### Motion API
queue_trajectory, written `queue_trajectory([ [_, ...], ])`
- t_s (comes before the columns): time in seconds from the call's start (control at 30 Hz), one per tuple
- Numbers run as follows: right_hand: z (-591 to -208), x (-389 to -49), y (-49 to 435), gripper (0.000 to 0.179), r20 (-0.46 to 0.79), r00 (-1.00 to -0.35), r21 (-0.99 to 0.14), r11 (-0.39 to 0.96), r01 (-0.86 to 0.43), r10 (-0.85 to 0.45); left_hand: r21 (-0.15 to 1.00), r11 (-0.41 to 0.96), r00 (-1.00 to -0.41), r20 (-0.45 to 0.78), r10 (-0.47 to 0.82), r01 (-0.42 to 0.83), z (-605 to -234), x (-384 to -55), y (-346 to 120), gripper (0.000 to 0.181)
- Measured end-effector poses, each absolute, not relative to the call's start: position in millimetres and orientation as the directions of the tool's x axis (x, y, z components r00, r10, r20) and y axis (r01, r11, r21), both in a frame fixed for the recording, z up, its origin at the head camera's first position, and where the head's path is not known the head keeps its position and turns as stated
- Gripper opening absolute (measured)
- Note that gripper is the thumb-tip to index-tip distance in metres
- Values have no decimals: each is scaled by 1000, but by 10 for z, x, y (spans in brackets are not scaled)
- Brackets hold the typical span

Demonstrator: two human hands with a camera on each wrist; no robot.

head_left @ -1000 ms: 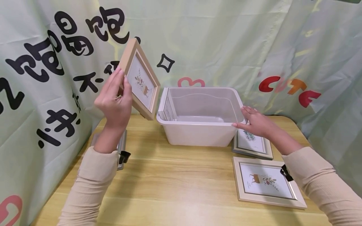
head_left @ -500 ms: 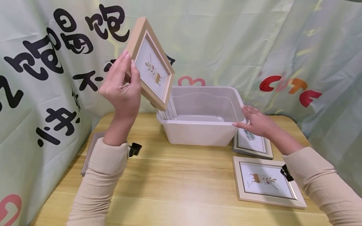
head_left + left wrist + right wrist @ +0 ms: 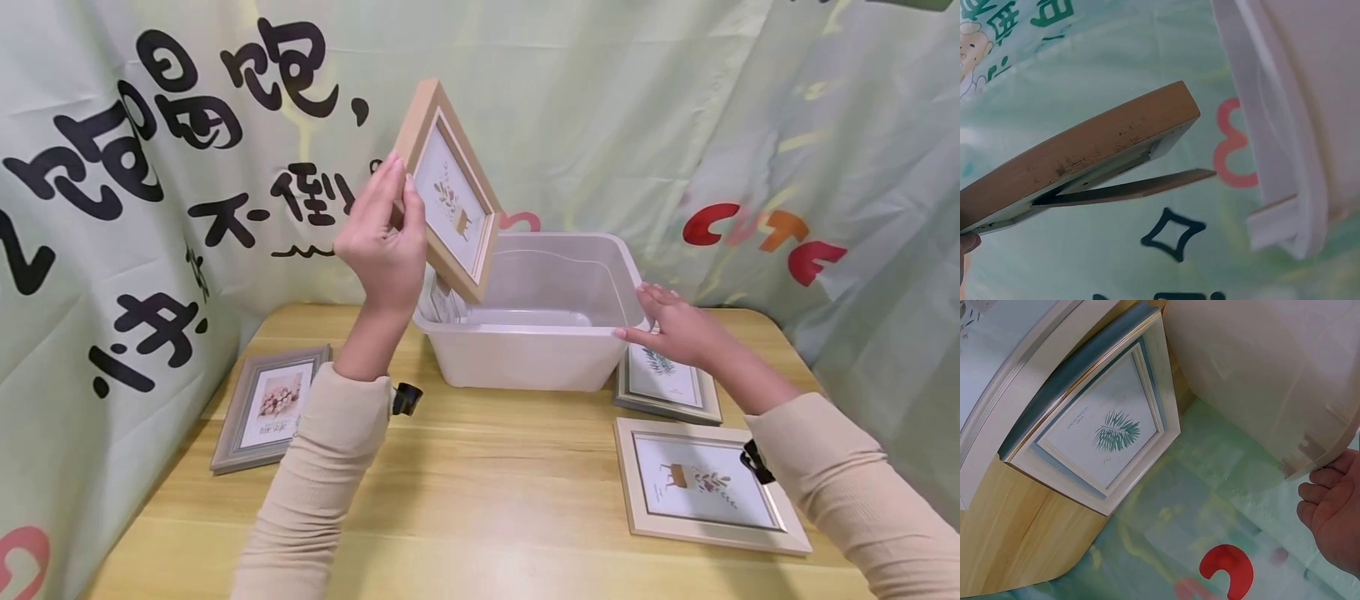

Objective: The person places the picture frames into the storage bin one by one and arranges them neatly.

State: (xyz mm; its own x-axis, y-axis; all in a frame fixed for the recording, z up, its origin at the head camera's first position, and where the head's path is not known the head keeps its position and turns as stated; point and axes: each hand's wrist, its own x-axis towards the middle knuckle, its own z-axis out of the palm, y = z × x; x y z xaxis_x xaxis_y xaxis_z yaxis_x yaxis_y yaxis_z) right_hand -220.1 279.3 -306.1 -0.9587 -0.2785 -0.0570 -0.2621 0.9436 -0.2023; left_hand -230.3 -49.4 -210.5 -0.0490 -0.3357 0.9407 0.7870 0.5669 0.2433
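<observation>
My left hand [image 3: 386, 242] grips a light wood picture frame [image 3: 416, 137] by its left edge and holds it tilted above the left end of the white plastic bin [image 3: 525, 358]. The frame's picture of a plant in a brown pot faces right. In the left wrist view, the back of this wooden frame [image 3: 1104, 140] shows its stand leg [image 3: 1141, 189] swung out. A white frame [image 3: 446, 304] stands inside the bin against its left wall, partly hidden by the held one. My right hand [image 3: 678, 325] holds the bin's right rim near the front corner, the thumb on the front rim.
On the wooden table [image 3: 480, 492], a grey-brown frame [image 3: 247, 400] with a flower picture lies at the left. At the right lie a leaf-picture frame [image 3: 667, 379] and, nearer, a cream frame [image 3: 712, 487]. A printed curtain [image 3: 600, 108] hangs close behind the bin.
My left hand has carried the wooden frame rightward, from left of the bin to over its left end; it rose, then dipped. The right hand has stayed on the rim.
</observation>
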Motion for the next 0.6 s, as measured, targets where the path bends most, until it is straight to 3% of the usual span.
queue_trajectory([
  [0.2,-3060,-2197,2798,94,-61,-961,-197,947,-253,-270,282,569,-93,937,-337,772,-2274,-2405,-398,16],
  [0.43,-3064,-2187,2796,93,-45,-966,-212,947,-240,-255,356,555,-186,922,-339,752,-2511,-2552,-321,17],
  [0.6,-3073,-2189,2796,93,-54,-964,-216,945,-244,-261,382,603,-198,916,-350,700,-2733,-2610,-303,16],
])
